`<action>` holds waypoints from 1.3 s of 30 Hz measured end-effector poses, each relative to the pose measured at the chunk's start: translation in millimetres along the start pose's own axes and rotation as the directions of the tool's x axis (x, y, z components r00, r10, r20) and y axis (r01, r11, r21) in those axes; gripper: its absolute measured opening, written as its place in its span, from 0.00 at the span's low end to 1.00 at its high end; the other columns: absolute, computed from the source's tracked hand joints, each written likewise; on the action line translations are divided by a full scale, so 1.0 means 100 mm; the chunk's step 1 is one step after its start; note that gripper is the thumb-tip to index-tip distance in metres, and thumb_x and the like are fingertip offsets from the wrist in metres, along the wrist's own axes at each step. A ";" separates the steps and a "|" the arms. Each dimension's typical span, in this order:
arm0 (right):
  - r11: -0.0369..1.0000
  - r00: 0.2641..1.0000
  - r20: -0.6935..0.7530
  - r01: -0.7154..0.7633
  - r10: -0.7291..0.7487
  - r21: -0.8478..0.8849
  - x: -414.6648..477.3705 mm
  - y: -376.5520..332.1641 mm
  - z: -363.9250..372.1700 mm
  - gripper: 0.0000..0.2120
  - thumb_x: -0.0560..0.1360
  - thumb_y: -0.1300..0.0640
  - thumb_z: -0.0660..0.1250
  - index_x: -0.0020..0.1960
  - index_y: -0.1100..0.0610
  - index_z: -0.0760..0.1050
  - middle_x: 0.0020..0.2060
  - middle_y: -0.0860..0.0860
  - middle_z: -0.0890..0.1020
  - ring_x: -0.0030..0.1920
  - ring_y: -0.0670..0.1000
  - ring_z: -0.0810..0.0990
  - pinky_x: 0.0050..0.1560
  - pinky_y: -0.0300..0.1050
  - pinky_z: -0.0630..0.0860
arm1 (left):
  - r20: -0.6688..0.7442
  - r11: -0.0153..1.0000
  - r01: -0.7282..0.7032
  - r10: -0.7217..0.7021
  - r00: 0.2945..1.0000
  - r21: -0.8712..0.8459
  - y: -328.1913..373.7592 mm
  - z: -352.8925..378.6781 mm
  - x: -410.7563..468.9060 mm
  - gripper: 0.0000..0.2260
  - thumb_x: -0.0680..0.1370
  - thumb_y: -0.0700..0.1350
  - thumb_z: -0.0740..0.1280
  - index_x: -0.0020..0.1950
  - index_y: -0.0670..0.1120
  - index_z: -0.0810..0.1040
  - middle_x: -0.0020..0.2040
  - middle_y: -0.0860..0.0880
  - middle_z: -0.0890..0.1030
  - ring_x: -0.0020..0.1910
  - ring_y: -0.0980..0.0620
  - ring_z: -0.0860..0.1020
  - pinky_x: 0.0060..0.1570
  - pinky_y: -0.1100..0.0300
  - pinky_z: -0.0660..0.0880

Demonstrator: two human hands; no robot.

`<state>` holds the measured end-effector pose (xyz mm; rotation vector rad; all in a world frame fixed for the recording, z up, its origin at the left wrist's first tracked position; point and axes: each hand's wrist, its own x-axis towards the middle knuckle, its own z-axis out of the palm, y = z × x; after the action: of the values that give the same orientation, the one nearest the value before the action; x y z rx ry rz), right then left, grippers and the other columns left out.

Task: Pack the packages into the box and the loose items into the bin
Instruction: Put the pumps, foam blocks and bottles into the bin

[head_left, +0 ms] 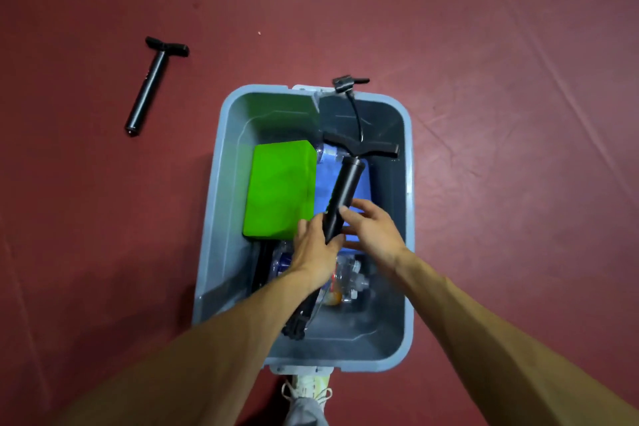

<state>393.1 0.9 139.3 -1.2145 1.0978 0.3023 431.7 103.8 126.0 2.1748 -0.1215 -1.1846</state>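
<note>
From the head view, the left hand (316, 245) grips the lower end of a black pump (342, 197), which slants over the middle of the grey bin (409, 183). The right hand (371, 228) lies against the barrel, thumb on it. Its fingers look nearly straight rather than wrapped, though blur makes that uncertain.

The likeliest trouble is the pump's hose (358, 117). It arcs up from the T-handle (361, 145) and over the bin's far rim, with its end fitting (349, 81) outside on that rim. If the barrel is pushed down as it is, the hose could snag there and leave the fitting hanging outside. It could also pull the pump back up. The barrel is held by one end only, so it may pivot and knock the T-handle against the right wall.

There is little free space below. A green block (281, 188) fills the left half, touching a blue block (326, 190) that lies under the pump. Clear bottles (345, 284) are heaped toward the near end, beside dark straps along the left wall. The pump will probably have to rest on top of these.

A second pump (152, 86) lies on the red floor (484, 45), well apart from the bin's far-left corner and not yet packed. A shoe (306, 394) touches the near rim. No box is in sight.
</note>
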 end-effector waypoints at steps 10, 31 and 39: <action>0.963 0.962 -0.272 -0.108 0.038 -0.246 0.17 0.16 -0.32 0.15 0.75 0.64 0.64 0.61 0.61 0.75 0.51 0.53 0.78 0.55 0.56 0.78 0.62 0.58 0.74 | 0.233 0.993 0.113 -0.106 0.967 -0.019 -0.06 -0.30 0.02 0.25 0.78 0.42 0.63 0.75 0.48 0.64 0.73 0.47 0.68 0.70 0.51 0.68 0.67 0.62 0.63; 0.859 0.984 0.109 0.176 -0.141 -0.480 -1.13 -0.60 3.18 0.05 0.76 0.63 0.64 0.50 0.56 0.75 0.34 0.50 0.75 0.36 0.49 0.73 0.41 0.46 0.73 | -0.206 0.956 0.020 -0.084 0.975 -0.292 -1.87 -3.78 -1.69 0.10 0.75 0.44 0.65 0.55 0.54 0.78 0.53 0.50 0.81 0.54 0.52 0.79 0.59 0.59 0.72; 0.871 0.965 0.172 0.252 -0.196 -0.423 -1.71 -1.20 4.44 0.06 0.77 0.64 0.63 0.51 0.57 0.75 0.38 0.51 0.76 0.38 0.49 0.74 0.38 0.42 0.72 | -0.367 0.941 0.006 -0.137 0.920 -0.338 -2.47 -5.34 -2.42 0.03 0.74 0.45 0.68 0.43 0.54 0.79 0.42 0.53 0.80 0.49 0.50 0.79 0.57 0.57 0.73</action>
<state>621.9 395.1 322.8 -1.6908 0.7876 0.4578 652.2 652.6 360.3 2.0739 0.3105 -0.7262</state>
